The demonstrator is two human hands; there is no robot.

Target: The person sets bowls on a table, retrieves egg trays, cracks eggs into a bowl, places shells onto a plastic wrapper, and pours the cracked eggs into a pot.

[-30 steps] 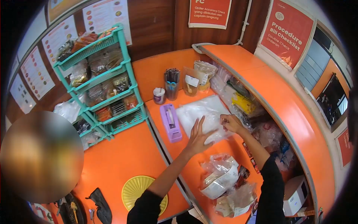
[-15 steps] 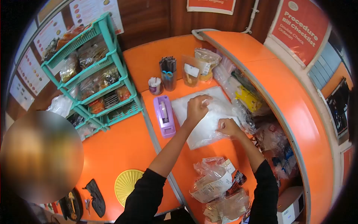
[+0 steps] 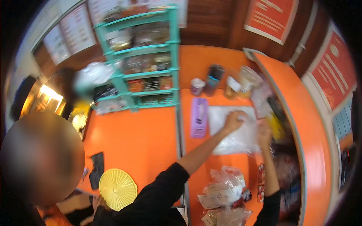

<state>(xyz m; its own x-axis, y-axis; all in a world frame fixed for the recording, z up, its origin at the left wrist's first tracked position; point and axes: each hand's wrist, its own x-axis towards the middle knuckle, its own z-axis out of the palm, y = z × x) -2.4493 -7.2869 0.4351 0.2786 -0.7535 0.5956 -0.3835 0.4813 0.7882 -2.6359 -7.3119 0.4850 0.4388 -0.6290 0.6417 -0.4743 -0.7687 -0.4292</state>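
Right hand [image 3: 264, 133] has shifted rightward, seemingly beside the plastic sheets [image 3: 236, 139]

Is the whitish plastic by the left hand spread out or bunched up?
Spread out: the whitish plastic lies flat on the orange counter, its left edge straight beside the purple tape dispenser. Blur obscures its right edge.

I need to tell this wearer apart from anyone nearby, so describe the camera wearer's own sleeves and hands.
The left sleeve and right sleeve are black, with no print or marking visible, and leave most of the forearms uncovered. The left hand and right hand look ungloved. Blur hides finer detail.
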